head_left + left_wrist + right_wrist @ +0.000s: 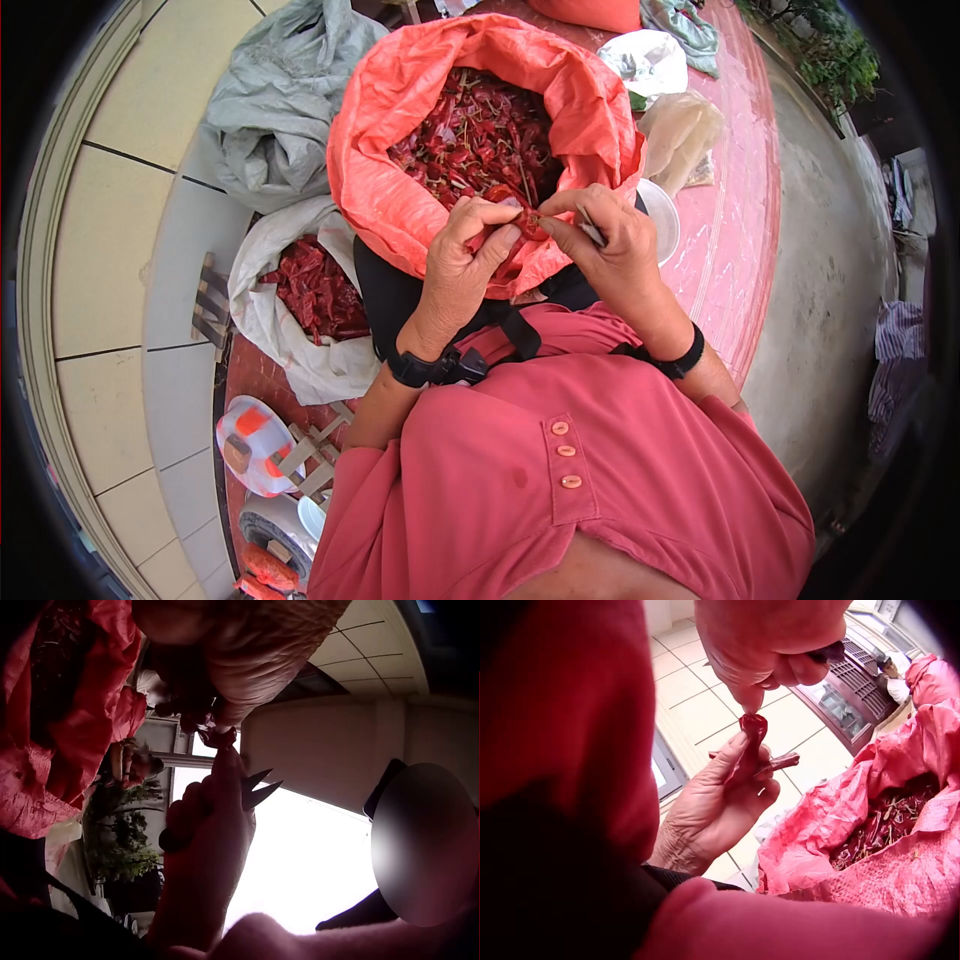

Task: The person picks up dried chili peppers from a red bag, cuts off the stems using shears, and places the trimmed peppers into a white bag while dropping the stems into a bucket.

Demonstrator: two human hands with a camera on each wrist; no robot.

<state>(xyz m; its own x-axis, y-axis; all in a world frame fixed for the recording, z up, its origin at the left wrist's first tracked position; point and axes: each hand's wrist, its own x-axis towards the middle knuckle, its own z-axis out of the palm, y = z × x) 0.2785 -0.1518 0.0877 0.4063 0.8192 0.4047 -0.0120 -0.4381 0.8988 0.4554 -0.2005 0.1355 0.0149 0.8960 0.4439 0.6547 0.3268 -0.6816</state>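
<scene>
Between both hands, over the red sack, is a dried red chili (748, 754). My left hand (458, 250) pinches it between thumb and fingers; a second slim chili (784, 762) sticks out from the same fingers in the right wrist view. My right hand (618, 245) has its index finger and thumb at the chili's top end. Its other fingers curl round small scissors (259, 796), whose pointed blades stand apart in the left wrist view. The red woven sack (390, 95), its rim rolled down, holds many dried chilies (480, 135) with stems.
A white sack (255, 265) of red chilies stands at the left, below a grey sack (275, 110). To the right are a white bowl (662, 222) and a clear plastic bag (682, 135). A patterned plastic basin (258, 440) is at lower left. Tiled floor (105, 260) runs along the left.
</scene>
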